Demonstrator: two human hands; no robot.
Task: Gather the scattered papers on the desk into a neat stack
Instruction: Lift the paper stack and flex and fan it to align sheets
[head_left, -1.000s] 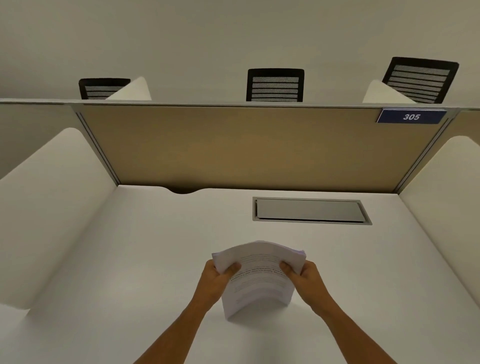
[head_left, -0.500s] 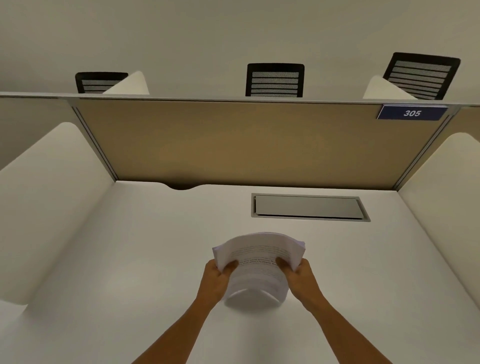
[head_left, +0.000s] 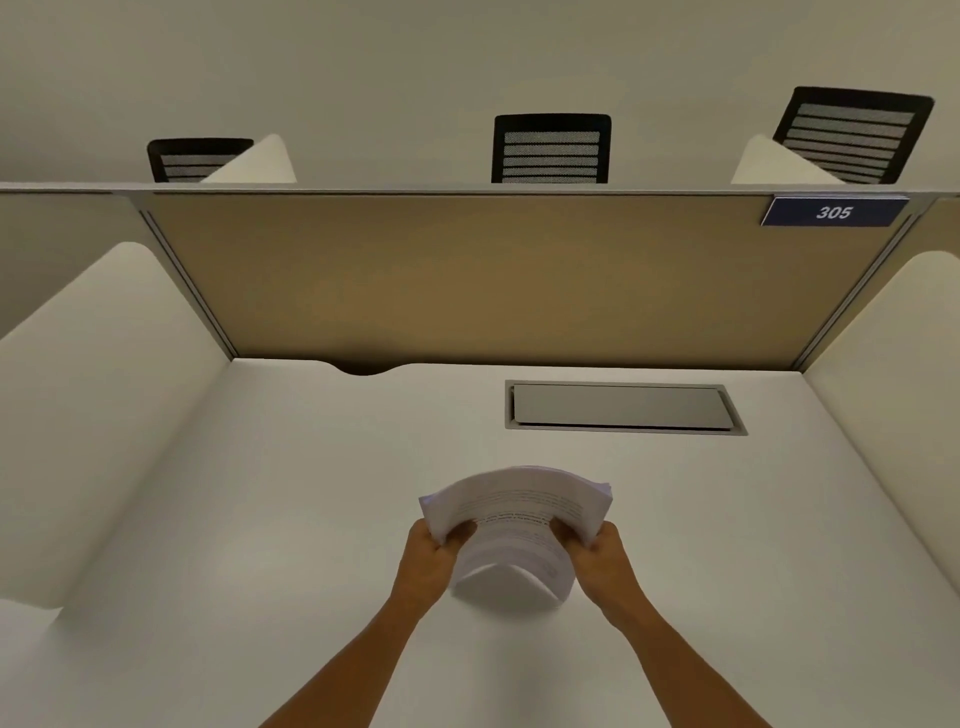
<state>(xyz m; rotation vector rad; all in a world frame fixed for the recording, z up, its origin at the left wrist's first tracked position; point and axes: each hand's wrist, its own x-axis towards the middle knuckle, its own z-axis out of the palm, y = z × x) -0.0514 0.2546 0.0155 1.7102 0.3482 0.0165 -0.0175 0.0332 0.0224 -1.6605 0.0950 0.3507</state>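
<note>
A stack of printed white papers (head_left: 519, 525) stands on its lower edge on the white desk (head_left: 260, 519), bowed so that its top arches toward the far side. My left hand (head_left: 428, 558) grips its left edge and my right hand (head_left: 597, 558) grips its right edge, thumbs on the near face. The sheets' top edges are slightly fanned. No loose sheets show elsewhere on the desk.
A grey cable-access flap (head_left: 621, 406) is set into the desk beyond the papers. A tan partition (head_left: 493, 280) with a blue "305" plate (head_left: 834, 212) closes the back; white side dividers (head_left: 93, 395) flank the desk. Three black chair backs (head_left: 551, 149) rise behind.
The stack has been lowered onto its bottom edge and bowed more strongly; both hands keep their grip and have shifted slightly away from me.
</note>
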